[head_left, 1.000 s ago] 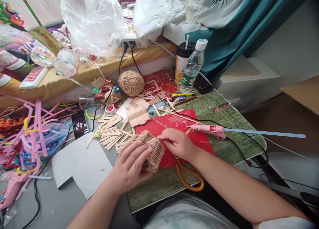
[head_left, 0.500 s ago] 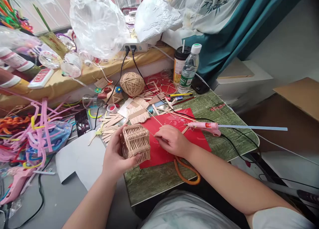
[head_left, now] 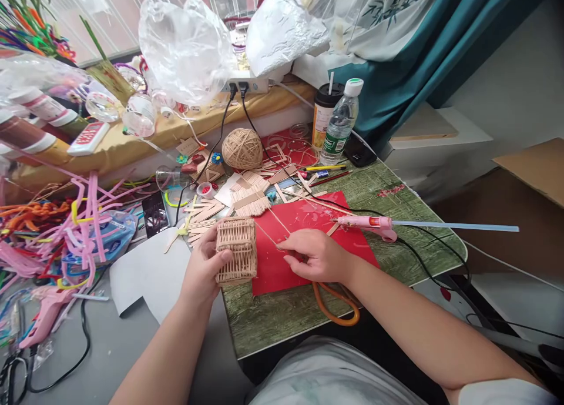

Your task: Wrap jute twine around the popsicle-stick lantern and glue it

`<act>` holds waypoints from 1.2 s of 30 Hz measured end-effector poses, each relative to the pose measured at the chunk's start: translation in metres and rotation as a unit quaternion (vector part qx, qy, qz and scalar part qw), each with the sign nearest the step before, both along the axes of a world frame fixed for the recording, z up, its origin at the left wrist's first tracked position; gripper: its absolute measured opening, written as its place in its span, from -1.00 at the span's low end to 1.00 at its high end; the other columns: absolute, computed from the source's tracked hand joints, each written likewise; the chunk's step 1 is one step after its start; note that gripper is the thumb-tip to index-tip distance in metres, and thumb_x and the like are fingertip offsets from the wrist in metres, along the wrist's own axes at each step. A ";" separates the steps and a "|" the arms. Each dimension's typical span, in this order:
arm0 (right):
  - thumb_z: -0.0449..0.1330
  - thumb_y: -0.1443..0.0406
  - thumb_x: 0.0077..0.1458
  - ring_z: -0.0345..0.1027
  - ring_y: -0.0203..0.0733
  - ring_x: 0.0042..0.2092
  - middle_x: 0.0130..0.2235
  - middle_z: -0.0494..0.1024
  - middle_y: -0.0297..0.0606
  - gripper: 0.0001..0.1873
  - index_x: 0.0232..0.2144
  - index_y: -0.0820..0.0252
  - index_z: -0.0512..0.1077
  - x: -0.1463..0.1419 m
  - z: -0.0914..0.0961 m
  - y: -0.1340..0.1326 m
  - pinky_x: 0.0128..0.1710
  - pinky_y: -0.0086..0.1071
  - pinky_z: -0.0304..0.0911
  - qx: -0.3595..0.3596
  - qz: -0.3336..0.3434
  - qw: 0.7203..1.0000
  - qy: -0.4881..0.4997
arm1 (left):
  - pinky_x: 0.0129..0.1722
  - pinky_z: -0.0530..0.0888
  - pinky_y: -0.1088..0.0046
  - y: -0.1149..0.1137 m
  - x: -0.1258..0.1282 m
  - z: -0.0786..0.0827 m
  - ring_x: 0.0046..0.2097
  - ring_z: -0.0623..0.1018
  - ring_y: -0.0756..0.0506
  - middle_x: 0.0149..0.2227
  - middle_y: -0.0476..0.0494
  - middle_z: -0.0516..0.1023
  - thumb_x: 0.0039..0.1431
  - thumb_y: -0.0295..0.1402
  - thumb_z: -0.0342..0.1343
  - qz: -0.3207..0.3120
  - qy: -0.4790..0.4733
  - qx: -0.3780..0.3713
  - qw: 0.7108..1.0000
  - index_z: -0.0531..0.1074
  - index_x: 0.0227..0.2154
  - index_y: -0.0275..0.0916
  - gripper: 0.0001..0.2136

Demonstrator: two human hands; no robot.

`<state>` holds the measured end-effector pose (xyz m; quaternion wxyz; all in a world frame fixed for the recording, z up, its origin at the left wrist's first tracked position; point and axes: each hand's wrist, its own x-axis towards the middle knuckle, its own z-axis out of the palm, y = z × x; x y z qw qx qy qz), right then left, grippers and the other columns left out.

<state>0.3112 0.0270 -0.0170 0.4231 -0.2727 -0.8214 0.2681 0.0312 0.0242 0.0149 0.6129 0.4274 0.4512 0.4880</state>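
A small box wrapped in tan twine [head_left: 237,249] is held up in my left hand [head_left: 203,263], the thumb across its near face and the fingers behind it. My right hand [head_left: 314,254] pinches a strand of twine [head_left: 267,233] that runs left to the box. It hovers over a red sheet [head_left: 273,275], right of the box. Beyond the hands sits a ball of twine [head_left: 242,149]. A pink glue gun [head_left: 369,225] with a long clear glue stick lies at the sheet's right edge. Orange-handled scissors [head_left: 337,320] are partly hidden below my right wrist.
Craft sticks [head_left: 205,214] lie scattered behind the box. A water bottle [head_left: 341,123] and a lidded cup [head_left: 324,120] stand at the back. A black cord [head_left: 379,210] crosses the green table [head_left: 264,328]. Pink pipe cleaners [head_left: 92,217] and a second glue gun [head_left: 46,314] lie left.
My left hand has turned the box so one ribbed side faces me, its thumb now on that face. My right hand has moved slightly right, drawing the strand along. The view has shifted a little.
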 end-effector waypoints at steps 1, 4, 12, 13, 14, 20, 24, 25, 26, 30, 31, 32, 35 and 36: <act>0.19 0.37 0.32 0.46 -0.17 -0.33 -0.31 0.64 -0.24 -0.80 -0.04 0.12 0.52 -0.001 0.001 -0.001 -0.19 -0.27 0.43 -0.001 -0.004 1.000 -0.011 | -0.10 0.67 0.26 0.002 -0.003 0.000 0.00 0.72 -0.34 0.03 -0.31 0.70 -0.05 -0.14 0.52 0.008 -0.005 0.001 1.000 0.49 0.21 -0.21 -0.27; 0.19 0.37 0.32 0.46 -0.20 -0.33 -0.34 0.63 -0.27 -0.88 -0.17 0.13 0.54 -0.003 0.007 -0.006 -0.23 -0.31 0.36 -0.033 -0.003 0.998 -0.050 | -0.10 0.67 0.27 0.010 -0.010 0.002 -0.02 0.72 -0.33 -0.01 -0.28 0.71 -0.05 -0.16 0.52 0.032 -0.010 0.010 0.999 0.52 0.16 -0.22 -0.32; 0.19 0.36 0.34 0.39 -0.25 -0.40 -0.41 0.57 -0.34 -0.88 -0.22 0.14 0.54 -0.004 0.037 -0.031 -0.29 -0.36 0.29 -0.079 -0.012 0.996 -0.038 | -0.12 0.66 0.31 0.022 -0.022 0.004 -0.01 0.71 -0.31 0.01 -0.29 0.70 -0.08 -0.18 0.53 0.045 0.015 0.031 0.998 0.55 0.08 -0.26 -0.37; 0.19 0.37 0.34 0.35 -0.27 -0.42 -0.44 0.54 -0.36 -0.87 -0.25 0.14 0.53 -0.004 0.041 -0.035 -0.32 -0.36 0.27 -0.082 -0.016 0.996 -0.029 | -0.17 0.66 0.34 0.022 -0.023 0.004 -0.03 0.71 -0.30 -0.02 -0.29 0.70 -0.08 -0.18 0.53 0.040 0.015 0.029 0.999 0.55 0.07 -0.26 -0.37; 0.18 0.37 0.34 0.32 -0.28 -0.44 -0.46 0.51 -0.37 -0.86 -0.28 0.14 0.52 -0.003 0.045 -0.039 -0.34 -0.37 0.26 -0.090 -0.025 0.995 -0.015 | -0.21 0.65 0.38 0.023 -0.024 0.003 -0.07 0.71 -0.28 -0.04 -0.28 0.71 -0.08 -0.18 0.52 0.034 0.011 0.027 0.999 0.56 0.07 -0.26 -0.38; 0.21 0.31 0.36 0.40 -0.27 -0.40 -0.37 0.60 -0.31 -0.86 -0.27 0.12 0.56 0.006 0.067 -0.052 -0.42 -0.42 0.27 -0.209 -0.119 0.968 0.066 | -0.32 0.64 0.42 0.024 -0.035 -0.004 -0.25 0.70 -0.18 -0.17 -0.20 0.73 -0.05 -0.14 0.47 0.048 -0.077 -0.028 0.996 0.60 -0.04 -0.24 -0.50; 0.24 0.28 0.35 0.41 -0.26 -0.39 -0.38 0.59 -0.32 -0.87 -0.26 0.12 0.57 0.011 0.075 -0.051 -0.42 -0.43 0.30 -0.228 -0.143 0.957 0.107 | -0.26 0.68 0.37 0.024 -0.041 -0.009 -0.23 0.72 -0.20 -0.16 -0.21 0.74 -0.08 -0.13 0.46 0.068 -0.097 -0.070 0.990 0.59 -0.03 -0.25 -0.47; 0.24 0.28 0.35 0.41 -0.27 -0.39 -0.39 0.58 -0.33 -0.87 -0.27 0.12 0.58 0.012 0.076 -0.050 -0.43 -0.43 0.30 -0.225 -0.148 0.956 0.115 | -0.26 0.68 0.37 0.025 -0.042 -0.010 -0.23 0.72 -0.20 -0.16 -0.20 0.74 -0.09 -0.14 0.46 0.066 -0.098 -0.074 0.990 0.58 -0.03 -0.25 -0.46; 0.24 0.29 0.34 0.40 -0.28 -0.40 -0.39 0.58 -0.33 -0.88 -0.27 0.12 0.58 0.012 0.077 -0.049 -0.43 -0.43 0.31 -0.223 -0.151 0.955 0.119 | -0.26 0.68 0.37 0.025 -0.042 -0.010 -0.24 0.72 -0.20 -0.17 -0.20 0.74 -0.10 -0.15 0.47 0.063 -0.098 -0.077 0.990 0.58 -0.02 -0.25 -0.45; 0.23 0.29 0.34 0.47 -0.24 -0.37 -0.36 0.63 -0.30 -0.86 -0.27 0.11 0.59 0.012 0.078 -0.048 -0.40 -0.40 0.38 -0.215 -0.149 0.958 0.114 | -0.30 0.67 0.39 0.025 -0.037 -0.009 -0.27 0.70 -0.18 -0.21 -0.19 0.74 -0.11 -0.15 0.48 0.047 -0.079 -0.069 0.993 0.59 -0.04 -0.23 -0.46; 0.23 0.29 0.34 0.50 -0.22 -0.36 -0.34 0.65 -0.28 -0.86 -0.26 0.10 0.60 0.011 0.078 -0.048 -0.39 -0.39 0.40 -0.209 -0.145 0.961 0.108 | -0.32 0.66 0.40 0.025 -0.035 -0.008 -0.28 0.70 -0.17 -0.23 -0.18 0.73 -0.10 -0.14 0.48 0.042 -0.075 -0.065 0.994 0.59 -0.06 -0.22 -0.48; 0.23 0.30 0.33 0.52 -0.20 -0.35 -0.33 0.67 -0.27 -0.86 -0.26 0.09 0.60 0.009 0.079 -0.049 -0.38 -0.38 0.42 -0.199 -0.140 0.965 0.100 | -0.32 0.65 0.42 0.025 -0.034 -0.008 -0.29 0.69 -0.16 -0.24 -0.18 0.72 -0.10 -0.14 0.48 0.035 -0.070 -0.061 0.995 0.60 -0.08 -0.22 -0.51; 0.22 0.33 0.32 0.54 -0.20 -0.36 -0.32 0.69 -0.28 -0.86 -0.21 0.06 0.60 0.004 0.079 -0.052 -0.36 -0.36 0.45 -0.162 -0.112 0.978 0.071 | -0.35 0.62 0.46 0.025 -0.032 -0.007 -0.29 0.68 -0.14 -0.20 -0.20 0.71 -0.11 -0.15 0.50 0.000 -0.042 -0.040 0.998 0.61 -0.06 -0.24 -0.48; 0.22 0.34 0.32 0.53 -0.22 -0.37 -0.33 0.68 -0.29 -0.86 -0.19 0.06 0.60 0.001 0.080 -0.053 -0.35 -0.37 0.45 -0.151 -0.097 0.982 0.064 | -0.35 0.61 0.46 0.025 -0.032 -0.006 -0.28 0.68 -0.15 -0.17 -0.22 0.71 -0.11 -0.17 0.51 -0.013 -0.030 -0.032 0.999 0.60 0.00 -0.24 -0.44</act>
